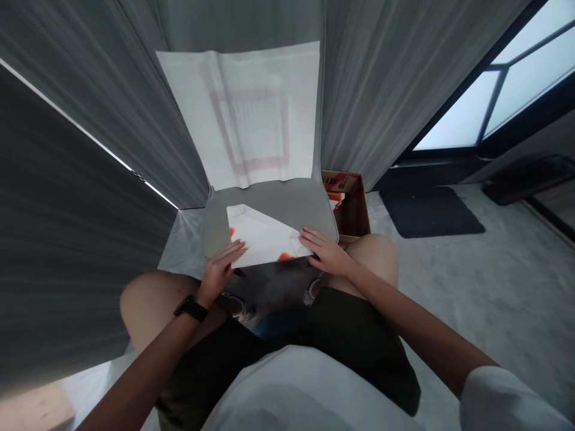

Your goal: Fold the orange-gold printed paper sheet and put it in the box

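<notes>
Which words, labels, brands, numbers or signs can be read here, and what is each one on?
None can be read with certainty.
Box: print on its flap, too small and blurred.
Large white sheet: faint pinkish print, unreadable.
Folded white paper: orange-red patches, no readable text.

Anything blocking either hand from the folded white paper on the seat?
Nothing visible. The left hand has its fingers on the near left part of the folded white paper, and the right hand touches its right end. The large white sheet is up against the chair back, beyond the paper, clear of both hands.
</notes>
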Motion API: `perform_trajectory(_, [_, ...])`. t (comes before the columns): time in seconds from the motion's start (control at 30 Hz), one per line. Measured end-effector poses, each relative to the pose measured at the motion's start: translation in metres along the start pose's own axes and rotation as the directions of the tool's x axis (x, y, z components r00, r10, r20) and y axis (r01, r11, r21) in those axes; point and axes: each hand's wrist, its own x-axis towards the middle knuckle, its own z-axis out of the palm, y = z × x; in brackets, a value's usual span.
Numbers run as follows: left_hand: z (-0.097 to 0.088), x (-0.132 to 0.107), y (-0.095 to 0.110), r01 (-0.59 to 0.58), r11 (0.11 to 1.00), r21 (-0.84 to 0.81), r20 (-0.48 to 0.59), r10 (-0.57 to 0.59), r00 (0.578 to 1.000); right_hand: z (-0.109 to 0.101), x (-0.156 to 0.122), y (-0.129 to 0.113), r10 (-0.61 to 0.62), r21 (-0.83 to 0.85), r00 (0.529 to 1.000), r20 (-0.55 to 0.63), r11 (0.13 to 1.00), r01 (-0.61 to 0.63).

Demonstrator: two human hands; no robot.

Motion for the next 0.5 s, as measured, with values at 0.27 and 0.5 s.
perform_trajectory(0.27, [-0.002,0.003,0.000,0.140,0.971,-0.192,-0.166,-0.173,0.971,0.005,0.004,-0.004,-0.084,0.012,0.995,-0.049,0.996,0.085])
perform_trajectory(0.5, [0.005,-0.002,-0.001,0.167,0.950,-0.262,-0.252,-0.234,0.939,0.016,0.013,-0.004,-0.062,-0.002,0.981,-0.183,0.998,0.062])
